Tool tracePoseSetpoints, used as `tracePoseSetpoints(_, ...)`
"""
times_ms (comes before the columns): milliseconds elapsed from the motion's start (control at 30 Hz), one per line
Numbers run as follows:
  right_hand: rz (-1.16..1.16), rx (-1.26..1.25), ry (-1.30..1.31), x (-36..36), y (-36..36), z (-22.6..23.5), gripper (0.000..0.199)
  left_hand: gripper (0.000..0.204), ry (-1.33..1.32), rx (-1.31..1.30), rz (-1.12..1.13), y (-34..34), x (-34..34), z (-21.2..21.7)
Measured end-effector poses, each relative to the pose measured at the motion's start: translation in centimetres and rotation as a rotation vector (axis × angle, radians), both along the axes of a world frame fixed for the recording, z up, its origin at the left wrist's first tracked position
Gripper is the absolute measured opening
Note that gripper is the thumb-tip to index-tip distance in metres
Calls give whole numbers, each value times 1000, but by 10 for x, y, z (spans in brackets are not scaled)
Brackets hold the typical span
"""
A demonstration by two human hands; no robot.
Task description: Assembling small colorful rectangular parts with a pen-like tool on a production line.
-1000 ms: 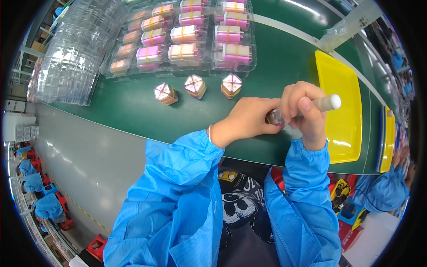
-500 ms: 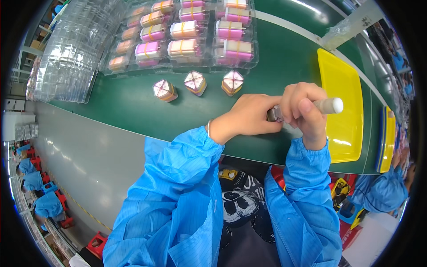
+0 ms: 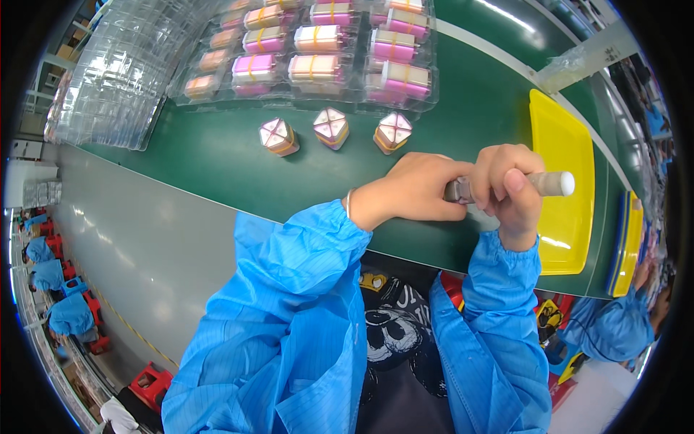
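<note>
My right hand (image 3: 510, 189) is closed round a thick grey stick-shaped tool (image 3: 549, 184) with a white rounded end that points right. Against it, my left hand (image 3: 419, 189) is closed, thumb and forefinger around a small greyish piece (image 3: 455, 191) at the tool's other end. The fingers hide most of that piece, so its kind cannot be told. Beyond my left hand three banded bundles stand upright in a row: a left one (image 3: 279, 137), a middle one (image 3: 331, 129) and a right one (image 3: 392, 133). Their tops show white wedges.
A clear plastic tray (image 3: 303, 94) of pink, white and orange banded bundles lies at the back. Stacked clear trays (image 3: 108, 79) stand at the far left. To the right, a yellow tray (image 3: 564, 217) lies on the green table (image 3: 217, 155). Co-workers in blue sit on both sides.
The table and its things sit slightly differently in the picture, as the view has shifted. Both hands keep their hold, and the tool lies a little farther right in view.
</note>
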State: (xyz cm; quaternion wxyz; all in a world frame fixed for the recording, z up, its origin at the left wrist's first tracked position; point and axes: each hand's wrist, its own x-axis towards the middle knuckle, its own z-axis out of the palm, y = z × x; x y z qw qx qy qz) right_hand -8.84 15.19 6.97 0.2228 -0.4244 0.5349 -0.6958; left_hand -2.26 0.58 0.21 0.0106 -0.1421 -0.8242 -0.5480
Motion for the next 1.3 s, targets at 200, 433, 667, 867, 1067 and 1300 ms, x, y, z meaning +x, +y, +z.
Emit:
tracePoseSetpoints(200, -3, 30, -20, 1, -2, 0, 38, 33, 16, -31, 12, 1, -1, -3)
tracePoseSetpoints(433, 0, 76, 8, 1, -2, -3, 39, 31, 19, -21, 12, 1, 2, 1)
tracePoseSetpoints(667, -32, 68, -1, 3, -3, -2, 37, 27, 249, 87, 145, 9, 3, -4)
tracePoseSetpoints(867, -30, 76, 6, 5, -3, -3, 39, 20, 263, 48, 175, 9, 9, -3)
tracePoseSetpoints(1067, -48, 109, -11, 5, -3, -2, 40, 17, 169, 106, 161, 10, 13, 1)
tracePoseSetpoints(1300, -36, 112, -1, 5, -3, -3, 41, 25, 130, 97, 163, 10, 13, -1)
